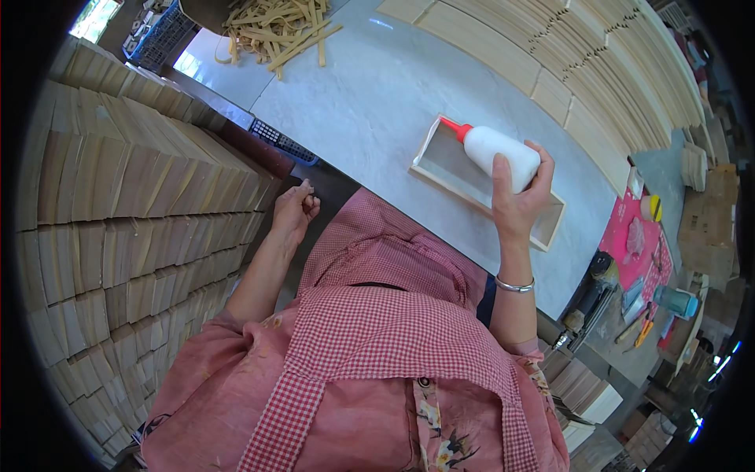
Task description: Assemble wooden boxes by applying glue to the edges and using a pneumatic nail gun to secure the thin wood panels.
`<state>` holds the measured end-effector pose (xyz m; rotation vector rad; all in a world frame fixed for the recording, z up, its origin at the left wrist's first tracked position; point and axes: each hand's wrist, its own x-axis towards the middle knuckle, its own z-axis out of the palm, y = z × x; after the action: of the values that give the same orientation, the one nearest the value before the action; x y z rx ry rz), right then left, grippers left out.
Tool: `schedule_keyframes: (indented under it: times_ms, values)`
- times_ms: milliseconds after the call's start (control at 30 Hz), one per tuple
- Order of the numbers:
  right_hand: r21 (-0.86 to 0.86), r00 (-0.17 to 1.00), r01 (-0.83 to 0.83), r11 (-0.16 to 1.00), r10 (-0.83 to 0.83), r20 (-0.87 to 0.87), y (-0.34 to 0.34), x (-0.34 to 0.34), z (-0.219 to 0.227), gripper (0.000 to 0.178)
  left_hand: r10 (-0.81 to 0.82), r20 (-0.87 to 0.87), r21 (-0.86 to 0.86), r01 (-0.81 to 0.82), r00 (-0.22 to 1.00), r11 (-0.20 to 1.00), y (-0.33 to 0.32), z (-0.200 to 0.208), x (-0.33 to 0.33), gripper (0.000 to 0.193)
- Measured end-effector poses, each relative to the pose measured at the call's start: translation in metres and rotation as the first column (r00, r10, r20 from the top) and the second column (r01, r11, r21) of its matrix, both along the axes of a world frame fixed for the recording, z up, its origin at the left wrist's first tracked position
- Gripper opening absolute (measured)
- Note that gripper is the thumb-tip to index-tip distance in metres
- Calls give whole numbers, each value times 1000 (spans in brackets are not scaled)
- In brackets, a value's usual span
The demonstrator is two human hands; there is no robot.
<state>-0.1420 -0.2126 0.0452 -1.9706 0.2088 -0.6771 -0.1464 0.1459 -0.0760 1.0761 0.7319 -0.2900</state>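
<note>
Nearest: pink check apron (393,322) over pink shirt (236,385), w/ floral trim at the front. To the L, wood stacks (126,185) in tight rows, running from beside the L arm up toward the table.

L hand (295,208) is b/w stacks & table edge, off the tabletop; fingers curled in. Can't tell if it's fully closed or has anything in it.

R hand (521,197), bangle (515,285) on wrist, grips the white bottle (502,156), thumb on near side, fingers wrapped round the far end. Bottle's held tilted above the frame, red nozzle (456,128) aimed L, toward the frame's far L corner. Can't tell if the tip touches wood.

Frame (450,188): long, shallow, pale wood, lying at a slant on the grey table (354,118), near its front edge; R hand & bottle hide part of it. White line along inside of its L end.

Blue basket (283,143) at table's L edge. Off the R end: pink mat (625,236), aqua jar (675,302), orange cutter (645,326).

Farther back: pile of thin wood strips (279,35) at far L, blue crate (161,39) beyond it, long rows of boards (543,59) along far side, cartons (708,220) far R.
</note>
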Motion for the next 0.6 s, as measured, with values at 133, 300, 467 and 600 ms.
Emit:
schedule_keyframes:
  times_ms: [133,300,467,600]
  values:
    - [-22,1000,21,1000,-21,3,-5,1,1,50,7,-17,39,-7,1000,999,3,-7,-2,24]
    - [-61,997,76,995,-77,-17,-16,-8,4,49,52,-89,68,-46,995,997,4,-14,-2,34]
    - [-68,987,149,986,-153,-56,-35,-27,9,48,53,-147,90,-40,988,995,5,-22,-1,39]
    - [-21,976,204,979,-205,-69,-49,-43,12,47,101,-165,132,-80,981,988,5,-26,-3,41]
